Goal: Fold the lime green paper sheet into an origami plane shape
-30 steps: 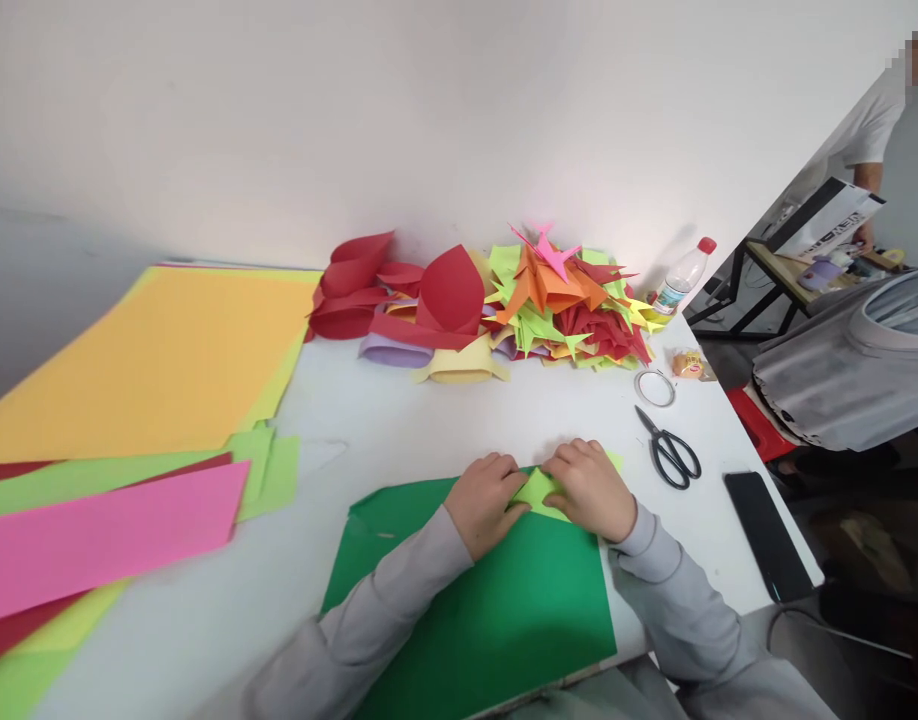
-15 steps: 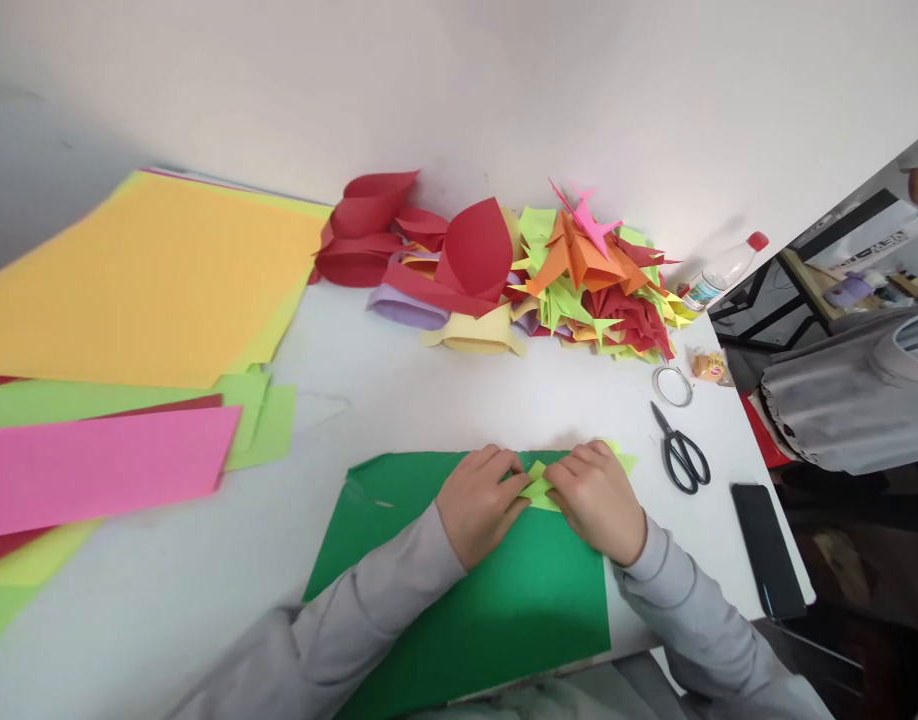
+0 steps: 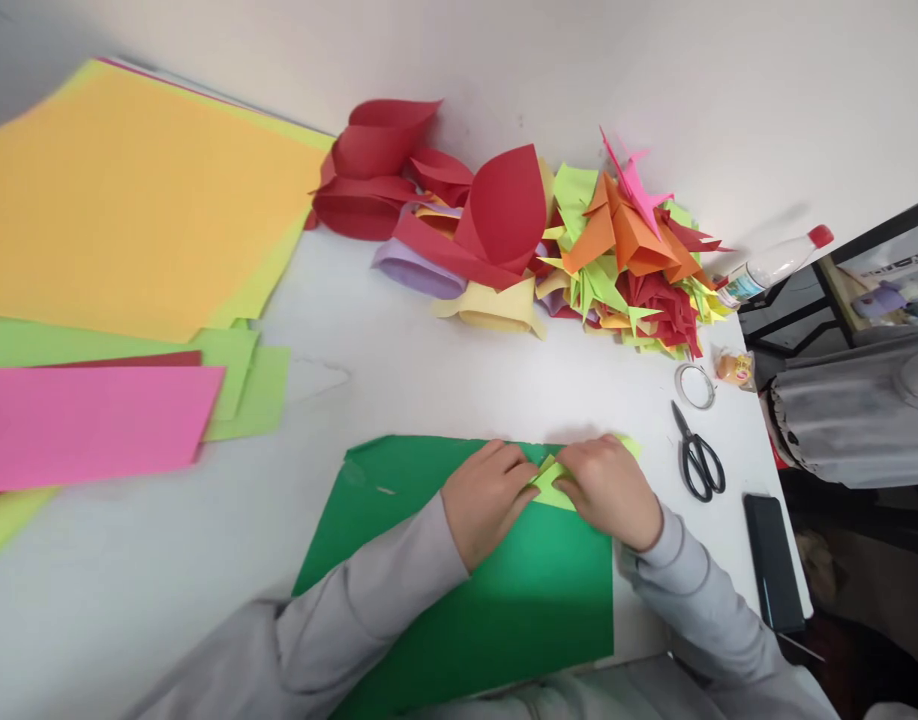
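Note:
Between my two hands is a small piece of folded lime-green paper (image 3: 555,490), over the far edge of a dark green sheet (image 3: 496,610). My left hand (image 3: 485,500) pinches its left end, fingers bent and thumb close beneath. My right hand (image 3: 607,490) grips the paper farther right, with thumb and fingers pressed together. A corner of the lime paper sticks out beyond the right knuckles. My palms hide most of the folds. Right of my right hand lie black-handled scissors (image 3: 699,455), touching neither hand.
Behind my hands, red paper rolls (image 3: 504,215) and a heap of folded paper shapes (image 3: 631,270) lean near the wall. Large orange sheets (image 3: 151,210) and pink paper (image 3: 91,420) lie left. Tape (image 3: 695,386), a wrapped snack (image 3: 734,367), a bottle (image 3: 778,263) and a phone (image 3: 774,560) line the right edge.
The camera view has shifted, so the wall-side items appear higher and farther right. Both hands stay on the lime-green paper, with slightly more of it showing between them.

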{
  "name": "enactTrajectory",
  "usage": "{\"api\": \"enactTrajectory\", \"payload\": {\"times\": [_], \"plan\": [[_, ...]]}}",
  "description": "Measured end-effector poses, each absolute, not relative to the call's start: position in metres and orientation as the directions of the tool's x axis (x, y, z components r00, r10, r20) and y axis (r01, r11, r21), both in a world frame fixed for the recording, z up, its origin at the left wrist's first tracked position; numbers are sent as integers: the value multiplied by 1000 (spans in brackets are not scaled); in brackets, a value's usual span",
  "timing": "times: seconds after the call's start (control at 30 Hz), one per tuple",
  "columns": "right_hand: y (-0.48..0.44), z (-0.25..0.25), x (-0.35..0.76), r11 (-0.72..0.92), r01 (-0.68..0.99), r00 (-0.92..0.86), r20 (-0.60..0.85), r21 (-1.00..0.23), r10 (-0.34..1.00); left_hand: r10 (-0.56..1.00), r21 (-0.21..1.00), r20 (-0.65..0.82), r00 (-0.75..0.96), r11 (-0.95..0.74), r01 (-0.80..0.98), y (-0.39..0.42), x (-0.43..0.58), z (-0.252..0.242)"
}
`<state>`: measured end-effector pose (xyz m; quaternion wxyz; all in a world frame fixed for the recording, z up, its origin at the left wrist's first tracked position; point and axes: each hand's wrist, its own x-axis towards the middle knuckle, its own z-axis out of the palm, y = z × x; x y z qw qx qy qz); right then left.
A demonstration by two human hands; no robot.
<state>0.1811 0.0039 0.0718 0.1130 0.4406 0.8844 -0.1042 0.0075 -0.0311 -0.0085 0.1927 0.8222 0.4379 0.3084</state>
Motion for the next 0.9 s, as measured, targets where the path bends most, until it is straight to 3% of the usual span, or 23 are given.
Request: {"api": "enactTrajectory", "payload": {"times": [0.13,0.4,0.53,0.63,0.8,0.9], "plan": [[23,71,180,541,818,-567,-426,-195,705,824,626,261,503,-541,562,-23,0,-1],[24,70,182,583,791,-602,-407,-186,687,735,555,14,678,-570,606,4,-4,5],[16,70,185,646,756,-641,-319,-108,698,690,512,-14,723,-617,598,12,-4,5],[1,66,186,713,702,-704,-155,4,694,662,430,48,748,-690,583,10,-5,2],[-36,51,187,771,612,-790,180,177,585,501,174,339,797,-865,470,-5,-7,4],[-53,42,188,733,643,-762,284,225,581,490,137,433,756,-865,482,-13,-7,9]]}}
